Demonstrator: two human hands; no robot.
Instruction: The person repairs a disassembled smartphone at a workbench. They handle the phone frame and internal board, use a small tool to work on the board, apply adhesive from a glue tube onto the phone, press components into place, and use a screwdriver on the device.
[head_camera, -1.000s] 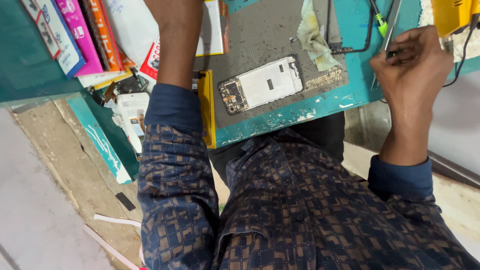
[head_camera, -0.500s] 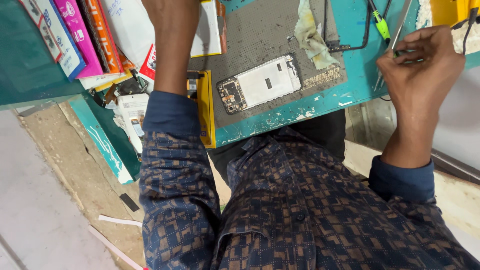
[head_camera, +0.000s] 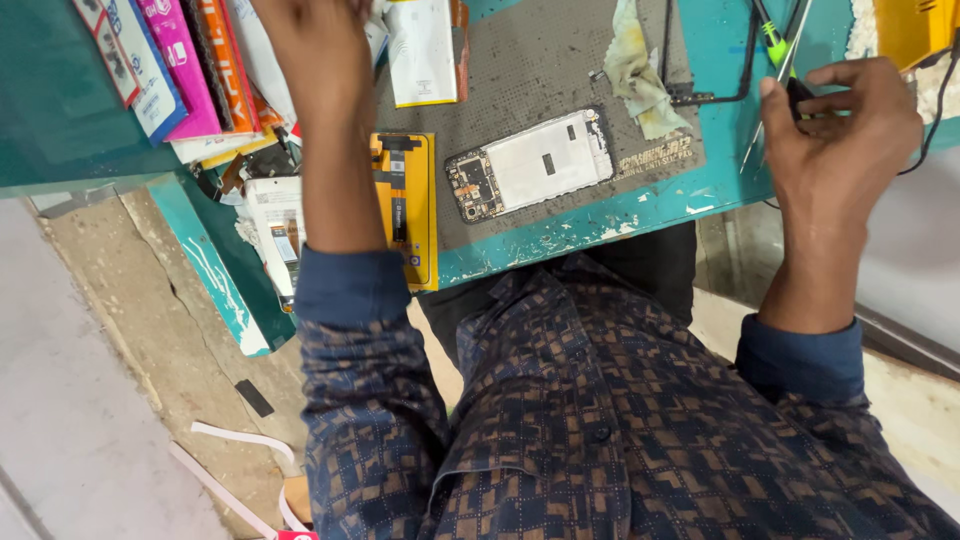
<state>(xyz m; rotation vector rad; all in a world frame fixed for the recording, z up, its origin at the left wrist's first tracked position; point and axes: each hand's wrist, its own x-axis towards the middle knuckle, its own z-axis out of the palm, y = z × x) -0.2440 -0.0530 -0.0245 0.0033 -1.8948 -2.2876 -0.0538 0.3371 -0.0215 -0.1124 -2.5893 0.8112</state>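
Nearest the camera is the person's patterned dark shirt (head_camera: 600, 420), filling the lower part of the view. Beyond it, on the grey work mat (head_camera: 530, 75), an opened phone (head_camera: 530, 165) lies flat with its back removed, at the mat's near edge. A yellow phone battery (head_camera: 405, 205) lies just left of the phone, touching the person's left forearm. The right hand (head_camera: 840, 140), off the mat's right edge, has thumb and fingers pinched narrowly on a small dark tool (head_camera: 800, 92). A stained cloth (head_camera: 640, 70) lies on the mat beyond the phone. The left hand (head_camera: 300, 30) reaches past the mat's far left corner to the frame's top edge; its grip cannot be told.
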